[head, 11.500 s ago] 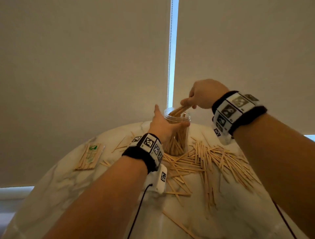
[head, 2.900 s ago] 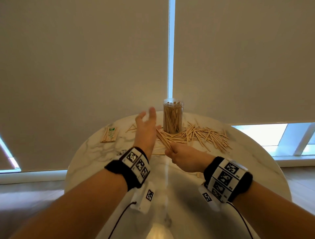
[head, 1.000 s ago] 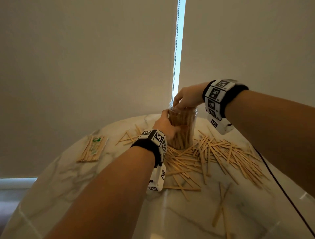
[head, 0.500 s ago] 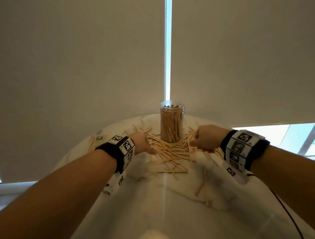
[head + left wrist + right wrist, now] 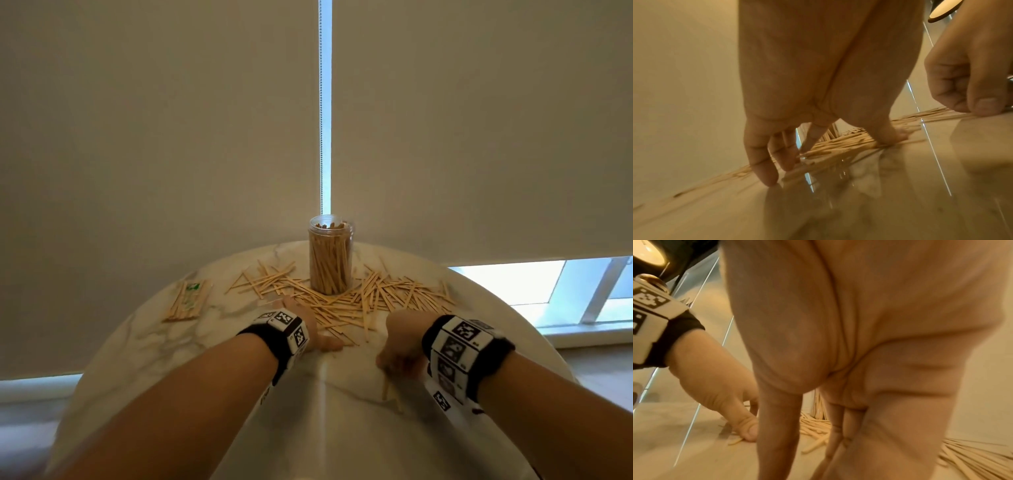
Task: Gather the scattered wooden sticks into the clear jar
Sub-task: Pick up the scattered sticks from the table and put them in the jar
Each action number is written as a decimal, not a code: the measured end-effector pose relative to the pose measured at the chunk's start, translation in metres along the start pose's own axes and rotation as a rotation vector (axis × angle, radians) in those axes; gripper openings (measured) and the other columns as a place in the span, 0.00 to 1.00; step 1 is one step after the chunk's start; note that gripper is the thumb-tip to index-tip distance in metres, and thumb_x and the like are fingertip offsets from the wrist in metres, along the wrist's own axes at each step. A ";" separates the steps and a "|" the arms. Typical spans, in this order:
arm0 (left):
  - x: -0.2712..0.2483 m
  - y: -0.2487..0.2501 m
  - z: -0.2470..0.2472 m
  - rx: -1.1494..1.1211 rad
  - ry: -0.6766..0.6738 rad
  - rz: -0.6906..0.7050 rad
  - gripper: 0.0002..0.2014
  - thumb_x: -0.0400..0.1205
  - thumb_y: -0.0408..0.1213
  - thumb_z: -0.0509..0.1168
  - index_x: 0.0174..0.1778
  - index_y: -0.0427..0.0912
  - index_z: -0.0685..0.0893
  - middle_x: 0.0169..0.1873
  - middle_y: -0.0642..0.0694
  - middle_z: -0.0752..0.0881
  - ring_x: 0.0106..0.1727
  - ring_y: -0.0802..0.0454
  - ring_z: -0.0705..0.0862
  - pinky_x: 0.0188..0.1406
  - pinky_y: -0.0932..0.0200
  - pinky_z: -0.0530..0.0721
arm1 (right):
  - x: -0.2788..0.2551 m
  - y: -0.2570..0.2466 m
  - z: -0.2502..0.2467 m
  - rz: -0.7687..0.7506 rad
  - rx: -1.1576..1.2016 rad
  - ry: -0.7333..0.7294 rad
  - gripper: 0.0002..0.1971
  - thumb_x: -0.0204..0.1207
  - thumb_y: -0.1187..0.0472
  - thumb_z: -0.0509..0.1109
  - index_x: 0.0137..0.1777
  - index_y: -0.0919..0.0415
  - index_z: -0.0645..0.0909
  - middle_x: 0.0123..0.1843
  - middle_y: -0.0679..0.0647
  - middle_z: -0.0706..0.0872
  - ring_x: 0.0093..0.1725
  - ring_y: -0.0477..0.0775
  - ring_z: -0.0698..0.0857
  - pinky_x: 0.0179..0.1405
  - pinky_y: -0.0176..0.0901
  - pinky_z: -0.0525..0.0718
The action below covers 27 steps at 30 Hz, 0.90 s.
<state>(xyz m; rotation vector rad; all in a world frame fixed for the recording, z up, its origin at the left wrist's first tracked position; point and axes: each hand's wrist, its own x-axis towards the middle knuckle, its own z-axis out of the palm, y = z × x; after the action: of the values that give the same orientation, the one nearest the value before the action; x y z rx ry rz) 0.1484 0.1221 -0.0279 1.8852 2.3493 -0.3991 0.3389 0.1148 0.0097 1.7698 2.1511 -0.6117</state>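
Observation:
The clear jar (image 5: pixel 330 255) stands upright at the far middle of the round table, packed with sticks. Loose wooden sticks (image 5: pixel 346 303) lie fanned around its base, mostly to the right. My left hand (image 5: pixel 305 323) lies on the near edge of the pile. In the left wrist view its fingers (image 5: pixel 764 162) reach straight down onto the sticks and the thumb presses a few flat. My right hand (image 5: pixel 394 363) is nearer to me, fingers curled down, pinching a few stray sticks (image 5: pixel 387 389) against the tabletop. Its palm hides the fingertips in the right wrist view.
A wrapped bundle of sticks with a green label (image 5: pixel 188 299) lies at the far left of the marble table (image 5: pixel 205 359). Roller blinds and a bead chain (image 5: pixel 321 102) hang right behind the jar. The table's round edge curves close on both sides.
Both hands left the jar a second ago and came down to the table. Since half a second ago they have drawn back toward me, the right hand to the stray sticks.

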 end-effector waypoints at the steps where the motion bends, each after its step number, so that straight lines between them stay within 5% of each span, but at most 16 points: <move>1: 0.002 0.000 -0.001 0.006 0.007 -0.002 0.56 0.67 0.83 0.55 0.78 0.39 0.72 0.79 0.32 0.66 0.77 0.33 0.68 0.74 0.39 0.71 | -0.001 0.001 -0.001 0.001 0.010 -0.013 0.17 0.78 0.52 0.77 0.58 0.65 0.89 0.53 0.56 0.93 0.54 0.56 0.92 0.61 0.50 0.88; 5: 0.009 -0.007 -0.008 0.014 0.026 0.102 0.29 0.83 0.60 0.64 0.62 0.36 0.83 0.62 0.38 0.84 0.62 0.40 0.83 0.58 0.50 0.83 | -0.004 0.007 -0.004 0.028 -0.035 -0.042 0.19 0.79 0.57 0.76 0.65 0.67 0.86 0.61 0.60 0.90 0.62 0.59 0.89 0.66 0.52 0.85; 8: 0.009 -0.013 -0.012 -0.001 0.053 0.115 0.19 0.86 0.44 0.66 0.67 0.34 0.82 0.62 0.40 0.85 0.64 0.42 0.84 0.54 0.56 0.81 | -0.006 0.012 -0.001 0.028 -0.043 -0.054 0.17 0.80 0.58 0.74 0.64 0.69 0.86 0.61 0.60 0.91 0.59 0.58 0.90 0.65 0.52 0.86; 11: 0.005 -0.012 -0.014 0.028 0.049 0.102 0.18 0.86 0.37 0.65 0.70 0.34 0.80 0.69 0.39 0.82 0.70 0.42 0.81 0.64 0.54 0.80 | -0.013 0.009 0.003 0.010 -0.130 0.007 0.17 0.82 0.56 0.71 0.64 0.66 0.85 0.62 0.59 0.90 0.55 0.57 0.88 0.64 0.49 0.86; 14: -0.001 -0.010 -0.014 0.077 0.002 0.105 0.14 0.85 0.35 0.64 0.64 0.35 0.84 0.63 0.38 0.86 0.63 0.42 0.85 0.58 0.53 0.83 | -0.017 0.005 0.010 -0.015 -0.235 0.053 0.17 0.83 0.56 0.67 0.66 0.65 0.84 0.55 0.57 0.86 0.49 0.54 0.81 0.59 0.44 0.84; 17: -0.004 -0.014 -0.007 0.063 0.040 0.092 0.19 0.86 0.38 0.62 0.72 0.36 0.78 0.67 0.37 0.83 0.66 0.40 0.83 0.64 0.52 0.82 | -0.021 0.007 0.011 -0.025 -0.228 0.063 0.17 0.84 0.55 0.66 0.65 0.65 0.83 0.51 0.56 0.83 0.50 0.54 0.82 0.60 0.44 0.84; 19: -0.011 -0.020 -0.004 0.045 0.040 0.085 0.20 0.89 0.38 0.58 0.77 0.36 0.74 0.72 0.38 0.79 0.71 0.41 0.79 0.69 0.54 0.77 | -0.023 0.011 0.011 -0.028 -0.137 0.055 0.13 0.83 0.55 0.66 0.58 0.64 0.85 0.50 0.56 0.86 0.50 0.54 0.86 0.61 0.45 0.86; 22: -0.018 -0.029 -0.002 0.006 0.055 0.064 0.19 0.90 0.36 0.55 0.76 0.35 0.75 0.74 0.39 0.78 0.73 0.43 0.78 0.70 0.56 0.75 | -0.019 0.017 0.011 -0.047 0.158 0.040 0.10 0.81 0.57 0.67 0.42 0.61 0.85 0.37 0.53 0.88 0.37 0.52 0.87 0.48 0.43 0.89; 27: -0.033 -0.035 0.000 -0.494 0.062 0.000 0.21 0.92 0.33 0.44 0.75 0.25 0.72 0.66 0.31 0.81 0.64 0.37 0.82 0.61 0.51 0.78 | -0.016 0.005 0.010 -0.209 0.507 0.090 0.10 0.83 0.62 0.66 0.53 0.68 0.86 0.45 0.60 0.92 0.37 0.52 0.89 0.40 0.42 0.91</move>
<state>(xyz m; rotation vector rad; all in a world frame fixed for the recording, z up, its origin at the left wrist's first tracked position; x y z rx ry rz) 0.1222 0.0846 -0.0148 1.6746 2.2123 0.2281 0.3468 0.0967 0.0078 1.8389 2.4160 -1.2452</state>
